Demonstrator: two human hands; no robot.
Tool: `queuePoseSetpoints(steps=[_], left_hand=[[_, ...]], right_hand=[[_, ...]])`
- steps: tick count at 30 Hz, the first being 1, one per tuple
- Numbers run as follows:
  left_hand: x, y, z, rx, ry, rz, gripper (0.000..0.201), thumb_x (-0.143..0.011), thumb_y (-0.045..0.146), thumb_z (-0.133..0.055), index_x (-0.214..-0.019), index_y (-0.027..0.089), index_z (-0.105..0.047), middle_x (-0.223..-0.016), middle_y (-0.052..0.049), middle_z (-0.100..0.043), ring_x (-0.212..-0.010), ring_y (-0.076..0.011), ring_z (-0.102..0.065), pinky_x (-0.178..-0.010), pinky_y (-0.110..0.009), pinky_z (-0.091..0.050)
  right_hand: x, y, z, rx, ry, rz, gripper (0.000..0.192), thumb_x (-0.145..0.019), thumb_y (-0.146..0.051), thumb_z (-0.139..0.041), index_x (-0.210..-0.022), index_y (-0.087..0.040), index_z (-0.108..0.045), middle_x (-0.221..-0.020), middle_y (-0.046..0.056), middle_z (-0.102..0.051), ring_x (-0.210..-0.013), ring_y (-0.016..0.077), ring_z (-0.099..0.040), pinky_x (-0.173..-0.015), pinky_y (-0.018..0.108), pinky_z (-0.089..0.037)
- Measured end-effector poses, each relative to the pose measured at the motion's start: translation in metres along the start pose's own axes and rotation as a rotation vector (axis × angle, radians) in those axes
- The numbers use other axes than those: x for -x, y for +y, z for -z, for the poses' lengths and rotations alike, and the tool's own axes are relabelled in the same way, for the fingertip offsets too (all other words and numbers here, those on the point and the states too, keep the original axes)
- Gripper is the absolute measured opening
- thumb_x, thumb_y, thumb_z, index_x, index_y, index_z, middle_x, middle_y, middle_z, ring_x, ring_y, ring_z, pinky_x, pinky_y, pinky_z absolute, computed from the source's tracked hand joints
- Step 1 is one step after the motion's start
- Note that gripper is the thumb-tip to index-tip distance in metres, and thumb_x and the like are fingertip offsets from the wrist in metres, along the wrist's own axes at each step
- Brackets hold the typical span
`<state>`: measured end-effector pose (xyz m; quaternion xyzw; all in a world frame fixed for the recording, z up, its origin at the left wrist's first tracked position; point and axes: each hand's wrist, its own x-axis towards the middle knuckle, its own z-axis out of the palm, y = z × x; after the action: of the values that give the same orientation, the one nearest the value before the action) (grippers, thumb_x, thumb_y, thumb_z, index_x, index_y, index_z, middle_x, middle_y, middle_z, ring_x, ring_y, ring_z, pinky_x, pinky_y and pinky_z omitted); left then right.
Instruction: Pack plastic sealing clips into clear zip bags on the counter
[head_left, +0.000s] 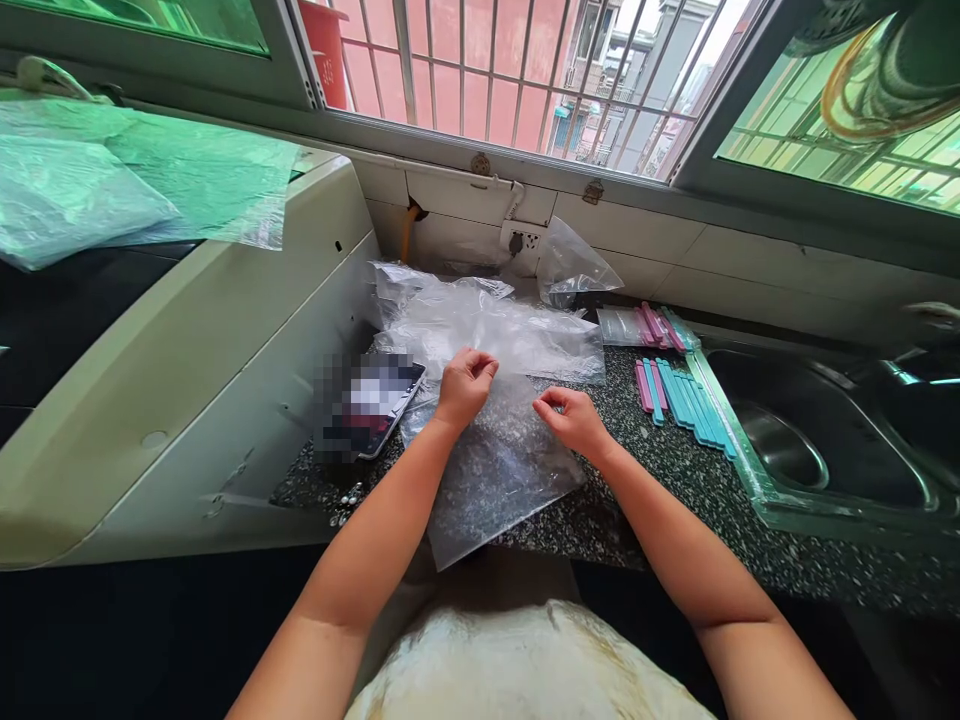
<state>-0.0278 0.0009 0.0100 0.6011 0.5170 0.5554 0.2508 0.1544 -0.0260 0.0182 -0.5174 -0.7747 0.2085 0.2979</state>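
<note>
1. Left hand [466, 387]: fingertips pinched together; whether they grip the clear bag [502, 490], I cannot tell.
2. Right hand [576, 421]: pinched likewise, grip equally unclear.
3. Bag lies on the bench [679, 490].

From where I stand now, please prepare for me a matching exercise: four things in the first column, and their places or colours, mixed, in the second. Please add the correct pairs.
Things:
1. Clear plastic bag
2. Touchscreen device
3. Loose plastic strips
4. Power socket

Places or colours:
A. Fixed on the tiled wall
B. Left of both forearms, partly pixelated
C. Pink and light blue, beside the sink
D. Spread between the left forearm and the right forearm

Pairs: 1-D, 2-B, 3-C, 4-A
</note>
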Motion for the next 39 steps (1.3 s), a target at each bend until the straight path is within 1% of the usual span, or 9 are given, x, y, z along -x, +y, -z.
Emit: queuePoseSetpoints(steps=[12, 21, 24, 27, 32, 39], left_hand=[[0.001, -0.001, -0.001, 0.028, 0.017, 0.036, 0.01, -0.07, 0.018, -0.056, -0.061, 0.015, -0.058, -0.062, 0.002, -0.049, -0.057, -0.0094, -0.047, -0.057, -0.022, -0.039], [0.002, -0.002, -0.003, 0.031, 0.008, 0.034, 0.01, -0.071, 0.019, -0.056, -0.061, 0.016, -0.057, -0.062, 0.002, -0.049, -0.058, -0.0096, -0.047, -0.057, -0.022, -0.039], [0.002, -0.002, -0.003, 0.035, 0.014, 0.035, 0.01, -0.071, 0.019, -0.056, -0.061, 0.016, -0.057, -0.062, 0.002, -0.049, -0.058, -0.0097, -0.047, -0.057, -0.022, -0.039], [0.0, -0.003, -0.001, 0.042, 0.044, 0.051, 0.01, -0.071, 0.019, -0.056, -0.062, 0.016, -0.057, -0.062, 0.002, -0.049, -0.059, -0.0099, -0.048, -0.058, -0.022, -0.039], [-0.004, -0.004, 0.002, 0.038, 0.102, 0.093, 0.009, -0.07, 0.018, -0.056, -0.061, 0.016, -0.057, -0.062, 0.002, -0.049, -0.059, -0.0098, -0.048, -0.059, -0.022, -0.04], [-0.003, 0.0, 0.002, 0.003, 0.1, 0.085, 0.009, -0.069, 0.018, -0.056, -0.061, 0.017, -0.057, -0.062, 0.002, -0.05, -0.059, -0.0102, -0.048, -0.06, -0.022, -0.04]], right_hand=[[0.0, -0.002, 0.004, 0.056, -0.007, 0.06, 0.022, -0.078, -0.026, -0.05, -0.059, -0.017, -0.056, -0.059, 0.002, -0.06, -0.058, 0.0117, -0.052, -0.058, 0.022, -0.036], [0.001, 0.0, 0.002, 0.064, -0.021, 0.054, 0.021, -0.078, -0.026, -0.051, -0.06, -0.017, -0.056, -0.061, 0.002, -0.061, -0.059, 0.0121, -0.052, -0.057, 0.023, -0.036], [0.0, 0.0, 0.004, 0.068, -0.034, 0.051, 0.02, -0.078, -0.026, -0.051, -0.062, -0.017, -0.057, -0.063, 0.002, -0.062, -0.06, 0.0124, -0.053, -0.058, 0.023, -0.036], [-0.001, 0.001, 0.011, 0.075, -0.085, 0.056, 0.016, -0.077, -0.027, -0.054, -0.066, -0.017, -0.059, -0.067, 0.003, -0.064, -0.063, 0.0126, -0.054, -0.06, 0.022, -0.036], [-0.003, 0.004, 0.021, 0.153, -0.211, 0.062, 0.018, -0.077, -0.022, -0.052, -0.062, -0.016, -0.059, -0.06, 0.001, -0.059, -0.058, 0.011, -0.049, -0.056, 0.022, -0.033], [-0.002, 0.006, 0.021, 0.175, -0.244, 0.065, 0.018, -0.076, -0.023, -0.052, -0.062, -0.016, -0.059, -0.058, 0.0, -0.057, -0.056, 0.0098, -0.045, -0.055, 0.021, -0.03]])
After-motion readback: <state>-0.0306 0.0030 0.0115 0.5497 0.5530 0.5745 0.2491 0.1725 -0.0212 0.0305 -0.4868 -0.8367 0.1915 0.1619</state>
